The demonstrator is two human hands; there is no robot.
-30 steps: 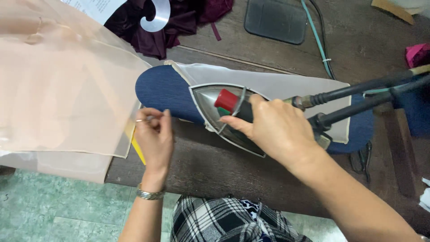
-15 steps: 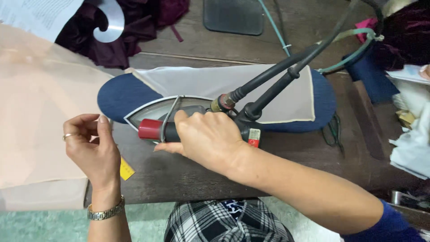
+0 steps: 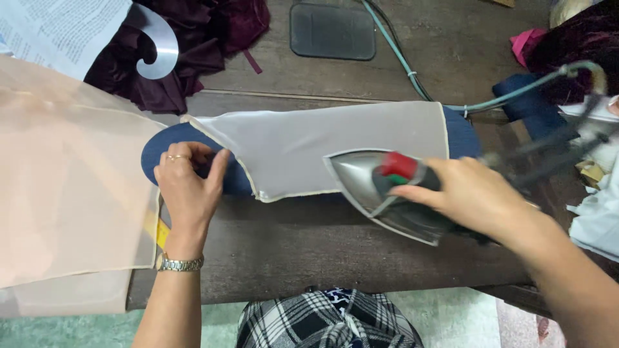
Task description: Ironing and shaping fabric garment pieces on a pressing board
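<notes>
Dark wooden worktable [image 3: 303, 245], pale green floor [image 3: 71, 332] below, dim even light

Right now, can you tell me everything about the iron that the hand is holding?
The iron is a pointed, silvery metal one with a dark handle and a red and green knob at the front. The right hand grips its handle. It lies on the pale fabric piece over the blue pad, its tip pointing left and its near edge over the dark wooden table. Dark hoses run from its back end, blurred.
</notes>
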